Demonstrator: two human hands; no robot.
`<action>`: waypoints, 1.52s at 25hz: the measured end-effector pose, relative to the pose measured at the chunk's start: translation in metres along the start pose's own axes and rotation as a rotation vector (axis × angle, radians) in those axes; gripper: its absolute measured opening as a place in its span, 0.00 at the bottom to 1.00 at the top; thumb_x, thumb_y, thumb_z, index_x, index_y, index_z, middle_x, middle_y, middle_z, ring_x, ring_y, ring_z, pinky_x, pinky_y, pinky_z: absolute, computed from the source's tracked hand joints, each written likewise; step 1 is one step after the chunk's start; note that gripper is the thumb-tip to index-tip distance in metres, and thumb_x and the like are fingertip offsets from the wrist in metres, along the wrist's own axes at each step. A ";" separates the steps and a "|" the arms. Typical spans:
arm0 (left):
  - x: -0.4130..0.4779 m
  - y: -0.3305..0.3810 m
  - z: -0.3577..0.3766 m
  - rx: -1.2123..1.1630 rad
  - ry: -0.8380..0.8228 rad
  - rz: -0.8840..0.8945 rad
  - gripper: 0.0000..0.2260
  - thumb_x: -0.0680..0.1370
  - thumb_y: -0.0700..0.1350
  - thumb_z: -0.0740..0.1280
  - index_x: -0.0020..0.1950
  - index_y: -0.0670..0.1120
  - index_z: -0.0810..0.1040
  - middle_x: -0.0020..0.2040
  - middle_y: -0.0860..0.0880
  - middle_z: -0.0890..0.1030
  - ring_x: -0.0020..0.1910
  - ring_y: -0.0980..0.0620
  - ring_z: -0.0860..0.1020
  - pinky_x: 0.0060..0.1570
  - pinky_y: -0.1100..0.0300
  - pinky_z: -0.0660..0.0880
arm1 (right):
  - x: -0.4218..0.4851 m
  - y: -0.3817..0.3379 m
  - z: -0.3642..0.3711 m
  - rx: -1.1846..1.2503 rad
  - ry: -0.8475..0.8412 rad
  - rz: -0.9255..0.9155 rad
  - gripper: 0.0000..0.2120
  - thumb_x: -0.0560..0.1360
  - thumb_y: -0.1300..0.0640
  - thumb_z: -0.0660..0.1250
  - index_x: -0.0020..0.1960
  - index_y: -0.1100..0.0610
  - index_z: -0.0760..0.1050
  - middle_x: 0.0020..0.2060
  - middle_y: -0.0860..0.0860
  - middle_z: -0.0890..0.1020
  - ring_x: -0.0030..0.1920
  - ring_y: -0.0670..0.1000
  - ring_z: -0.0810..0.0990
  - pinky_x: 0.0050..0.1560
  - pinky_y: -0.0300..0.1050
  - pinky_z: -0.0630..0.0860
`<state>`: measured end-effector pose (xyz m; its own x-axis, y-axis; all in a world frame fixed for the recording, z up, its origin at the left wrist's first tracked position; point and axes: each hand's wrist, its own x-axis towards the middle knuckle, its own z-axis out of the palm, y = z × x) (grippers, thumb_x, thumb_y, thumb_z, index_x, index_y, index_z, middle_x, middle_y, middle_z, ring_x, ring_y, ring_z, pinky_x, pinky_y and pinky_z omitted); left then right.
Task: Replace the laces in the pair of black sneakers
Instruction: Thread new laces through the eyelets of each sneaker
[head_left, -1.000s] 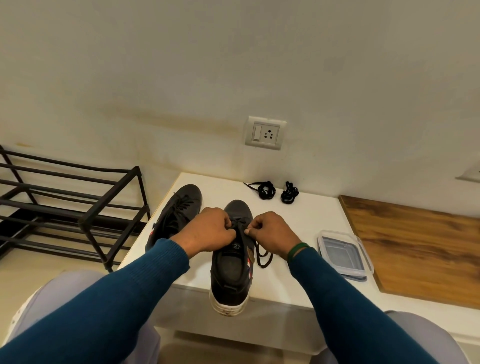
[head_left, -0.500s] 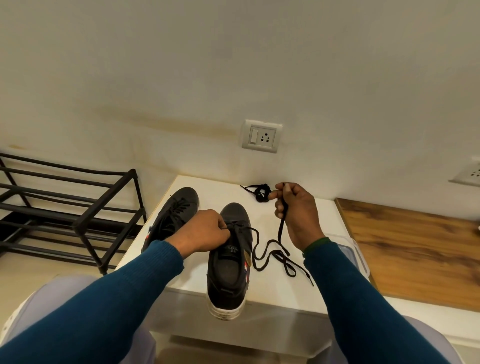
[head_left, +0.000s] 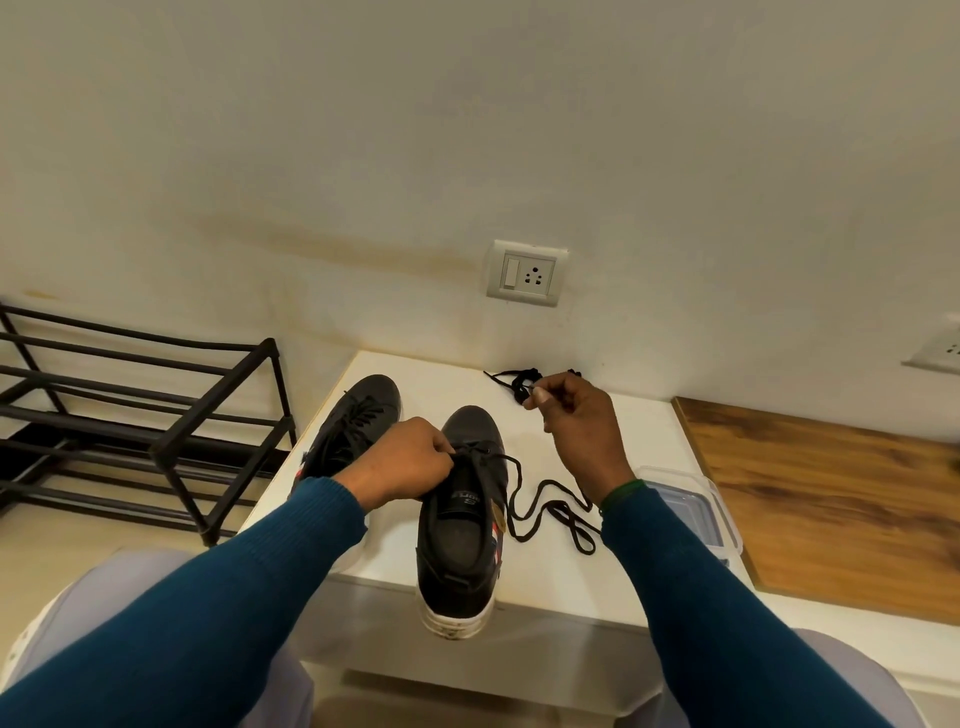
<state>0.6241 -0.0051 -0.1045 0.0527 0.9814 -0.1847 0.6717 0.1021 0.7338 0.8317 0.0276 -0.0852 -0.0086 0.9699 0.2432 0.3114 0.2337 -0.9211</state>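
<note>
Your left hand (head_left: 410, 462) sits over the throat of the nearer black sneaker (head_left: 462, 525), its fingers curled and pinching the lace (head_left: 540, 499) where it crosses the upper eyelets. Your right hand (head_left: 576, 431) is raised well apart from the left, above the far right part of the white table (head_left: 571, 571). Its fingers are curled, with the thumb and forefinger pressed together on the lace's free end, though most of that strand is hidden behind the palm. From the eyelets the lace runs out to the right, drops in slack loops on the tabletop just beside the sneaker and passes under your right wrist, which wears a green band (head_left: 623, 491). The sneaker stands upright, toe toward the wall, and its white-soled heel hangs over the table's near edge. The second black sneaker (head_left: 353, 421) lies to its left at the table's left edge, angled, laced, and partly covered by your left forearm. The bundled spare laces (head_left: 517, 382) lie at the back of the table near the wall, just behind your right thumb. A clear lidded plastic container (head_left: 691, 512) rests to the right of your right forearm, beside a wooden surface (head_left: 831, 499). A wall socket (head_left: 524, 274) is mounted above the table, and a black metal shoe rack (head_left: 156, 410) stands on the floor to the left. Both of your arms are in blue sleeves.
</note>
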 end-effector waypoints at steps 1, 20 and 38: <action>-0.001 0.001 -0.002 -0.056 -0.011 -0.027 0.11 0.79 0.37 0.63 0.52 0.43 0.85 0.47 0.45 0.84 0.45 0.48 0.84 0.39 0.59 0.83 | 0.000 0.002 0.004 -0.039 -0.023 0.004 0.06 0.80 0.60 0.66 0.48 0.52 0.81 0.41 0.48 0.85 0.42 0.42 0.80 0.47 0.45 0.78; -0.001 0.003 -0.007 -0.299 -0.027 -0.199 0.08 0.81 0.34 0.61 0.53 0.36 0.80 0.41 0.45 0.79 0.38 0.52 0.78 0.36 0.60 0.80 | -0.017 0.001 0.066 -0.616 -0.309 0.071 0.05 0.77 0.58 0.67 0.48 0.53 0.81 0.46 0.50 0.82 0.46 0.49 0.80 0.50 0.46 0.79; 0.002 -0.004 -0.007 -0.441 -0.044 -0.224 0.11 0.83 0.40 0.62 0.50 0.38 0.83 0.48 0.39 0.85 0.48 0.46 0.85 0.44 0.54 0.84 | -0.027 0.000 0.067 -0.602 -0.325 -0.088 0.06 0.78 0.62 0.64 0.52 0.55 0.77 0.46 0.51 0.82 0.46 0.51 0.80 0.46 0.45 0.78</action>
<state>0.6160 -0.0022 -0.1032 -0.0198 0.9208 -0.3896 0.2937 0.3778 0.8781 0.7679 0.0060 -0.1122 -0.3132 0.9421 0.1195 0.7693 0.3255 -0.5497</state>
